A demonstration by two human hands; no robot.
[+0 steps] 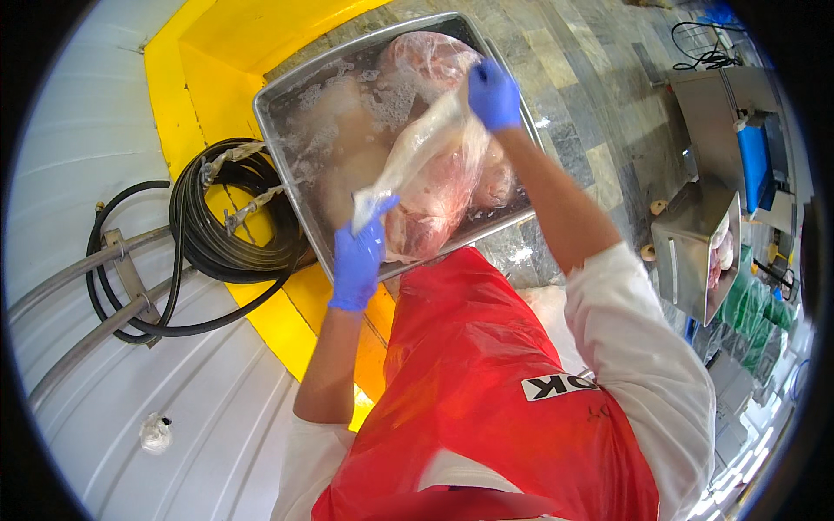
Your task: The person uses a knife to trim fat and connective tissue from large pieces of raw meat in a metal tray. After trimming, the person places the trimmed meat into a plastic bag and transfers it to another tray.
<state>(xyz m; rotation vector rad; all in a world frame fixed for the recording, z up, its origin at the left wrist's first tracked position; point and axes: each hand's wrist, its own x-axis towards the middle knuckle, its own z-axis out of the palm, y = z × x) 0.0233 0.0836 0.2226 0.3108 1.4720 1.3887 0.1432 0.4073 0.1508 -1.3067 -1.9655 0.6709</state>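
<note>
A large metal tub (293, 187) holds cloudy, foamy water with several big pieces of meat in it. The nearest piece of raw meat (439, 195) lies partly out of the water, with a clear plastic bag (423, 139) stretched along its upper left side. My left hand (360, 259), in a blue glove, is closed on the bag's near end beside the tub's front rim. Gloved in blue too, my right hand (493, 94) grips the bag's far end near the right rim. Behind it sits another plastic-covered piece of meat (427, 59).
To the left, a coiled black hose (187, 217) hangs by metal rails (104, 326) against a white wall. Yellow framework (204, 65) stands behind and beneath the tub. A metal bin (695, 252) with meat is on the right, past the tiled floor (599, 113).
</note>
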